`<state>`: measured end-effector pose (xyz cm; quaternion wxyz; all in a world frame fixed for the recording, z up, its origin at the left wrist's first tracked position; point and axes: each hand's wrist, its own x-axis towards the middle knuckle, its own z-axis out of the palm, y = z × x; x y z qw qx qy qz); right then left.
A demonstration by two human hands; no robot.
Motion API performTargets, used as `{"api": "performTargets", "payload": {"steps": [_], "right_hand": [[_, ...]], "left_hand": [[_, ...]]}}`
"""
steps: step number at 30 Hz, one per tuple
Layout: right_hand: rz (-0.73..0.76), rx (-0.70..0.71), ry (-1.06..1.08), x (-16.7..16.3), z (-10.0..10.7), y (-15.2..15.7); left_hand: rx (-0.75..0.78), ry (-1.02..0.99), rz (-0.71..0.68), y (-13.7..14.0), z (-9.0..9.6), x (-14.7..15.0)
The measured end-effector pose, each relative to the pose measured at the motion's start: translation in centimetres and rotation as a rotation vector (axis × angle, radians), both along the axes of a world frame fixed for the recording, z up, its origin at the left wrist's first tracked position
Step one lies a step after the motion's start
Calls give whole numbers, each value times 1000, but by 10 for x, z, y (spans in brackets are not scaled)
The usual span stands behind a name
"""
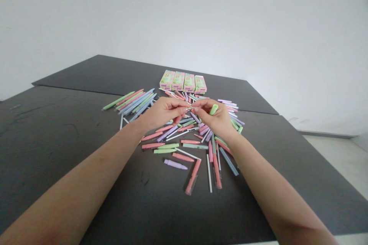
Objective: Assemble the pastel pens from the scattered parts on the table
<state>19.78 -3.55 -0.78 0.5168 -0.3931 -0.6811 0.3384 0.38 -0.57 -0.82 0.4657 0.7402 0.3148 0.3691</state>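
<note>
My left hand (166, 111) and my right hand (214, 116) meet above a pile of loose pen parts, fingertips pinched together. What lies between the fingertips is too small to make out. A light green pen barrel (213, 109) sticks up out of my right hand, its open end upward. Under and around the hands lie pink, green, purple and blue barrels, along with thin white refills. Nearest to me are a purple pen part (175, 164), a pink barrel with a clear cap (193, 178) and a white refill (209, 173).
Whole-looking pens in several colours lie in a bundle (138, 101) left of the pile. Behind it, small pink and green boxes (184, 81) stand in a row. Everything rests on dark tables (71, 122) before a white wall (184, 19).
</note>
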Motion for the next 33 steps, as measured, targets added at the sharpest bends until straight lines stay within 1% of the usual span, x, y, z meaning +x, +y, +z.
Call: {"api": "performTargets", "payload": {"steps": [12, 16, 19, 23, 28, 33], "right_hand": [[-9, 34, -83, 3, -3, 0], [-18, 96, -187, 3, -2, -2], [-29, 109, -222, 2, -4, -2], [-30, 67, -176, 3, -8, 0], [-30, 4, -78, 3, -13, 5], [-4, 14, -8, 1, -16, 7]], "left_hand": [[49, 69, 7, -4, 5, 0], [19, 66, 21, -5, 5, 3], [-20, 31, 18, -6, 6, 5], [-74, 13, -13, -4, 6, 4], [-123, -45, -128, 1, 1, 3], [-124, -47, -101, -1, 1, 6]]}}
